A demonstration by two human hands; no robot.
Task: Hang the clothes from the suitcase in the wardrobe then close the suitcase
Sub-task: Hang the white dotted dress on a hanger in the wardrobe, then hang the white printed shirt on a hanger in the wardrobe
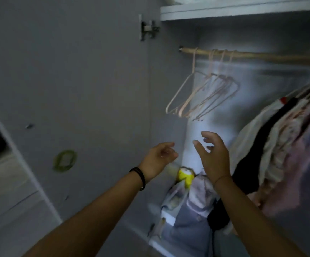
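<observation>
Head view only, frame is motion-blurred.

- Both hands are raised inside the open grey wardrobe [187,34], neither holding anything. Left hand [159,156]: fingers loosely curled, nothing in them, thin black band on the wrist. Right hand [213,154]: fingers spread and relaxed, thumb apart.
- The bunch of empty pale-pink wire hangers [202,93] hangs at the left end of the round wooden rail [261,55], above both hands and clear of them.
- The row of mixed white, black and pink garments [280,138] is already on hangers at the right end of the rail, just beside the right forearm.
- Suitcase not in frame, so its state is unknown. No loose garment in either hand.
- Wardrobe floor: a pile of folded grey-blue cloth [193,204] with a small yellow object [184,176] behind it.

Key geometry: the hangers sit up and slightly left of the right hand's fingertips, up and to the right of the left hand. The right hand is nearer. The rail runs left-right; the hanger bars slant lower-left to upper-right, nearly edge-on to camera.

My read: next is pulling an empty hanger, so reach up with the right hand and lift the hook off the rail.
</observation>
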